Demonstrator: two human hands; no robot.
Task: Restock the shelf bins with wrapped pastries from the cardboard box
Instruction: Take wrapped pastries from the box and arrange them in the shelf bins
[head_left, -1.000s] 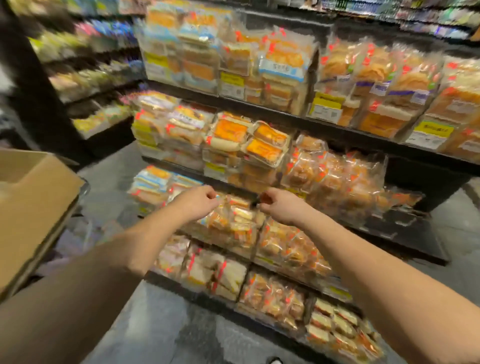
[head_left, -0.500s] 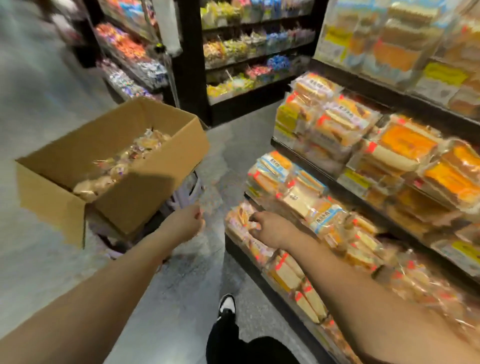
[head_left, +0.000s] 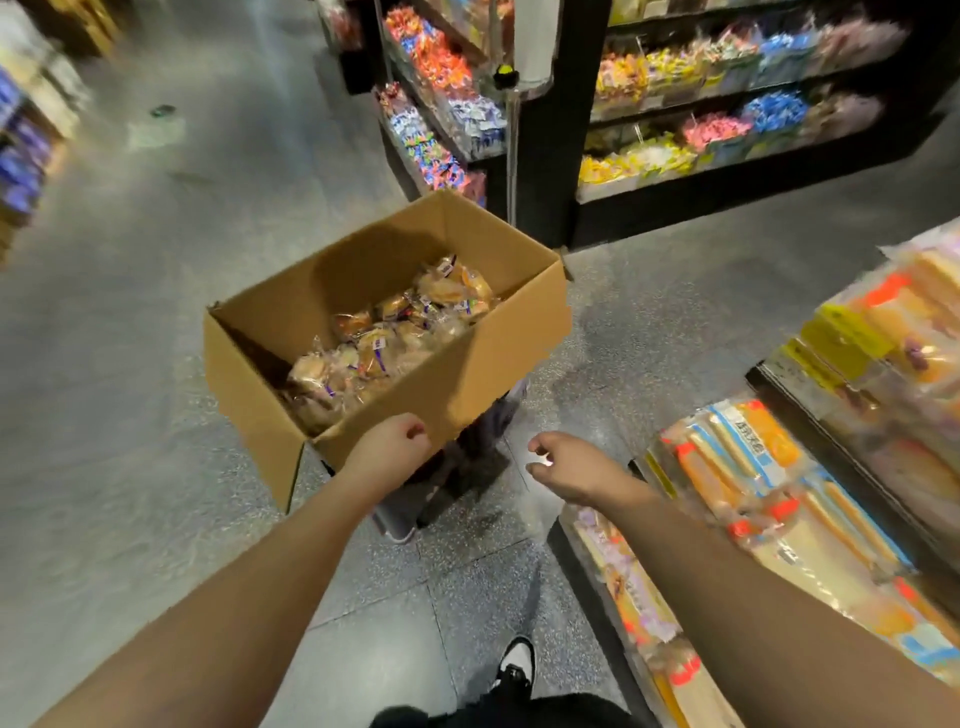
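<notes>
1. Two bare hands reach forward over the grey speckled floor (head_left: 130, 415), and neither holds anything.
2. The left hand (head_left: 387, 447) sits in front of the near wall of the cardboard box (head_left: 467, 364), fingers curled loosely inward and empty; whether it touches the cardboard cannot be told.
3. The right hand (head_left: 569, 465) hangs in the open aisle to the right of the box, clear of it, fingers loosely bent with nothing between them.
4. The open-topped box sits tilted on a dark stand or cart (head_left: 467, 457), mostly hidden beneath it.
5. Wrapped pastries (head_left: 384, 338) lie heaped inside the box, along the side towards the near wall, in clear wrappers with small purple labels; the far side of the box floor is bare.
6. At the right edge stands the shelf (head_left: 810, 415) of packaged bread and sandwich packs (head_left: 753, 467) in clear film with orange and blue markings; the right forearm crosses above its lowest tier.
7. Beyond the box, a black shelving unit (head_left: 545, 171) holds bins of brightly coloured wrapped sweets (head_left: 727, 124).
8. A black-and-white shoe (head_left: 517, 665) shows at the bottom.
</notes>
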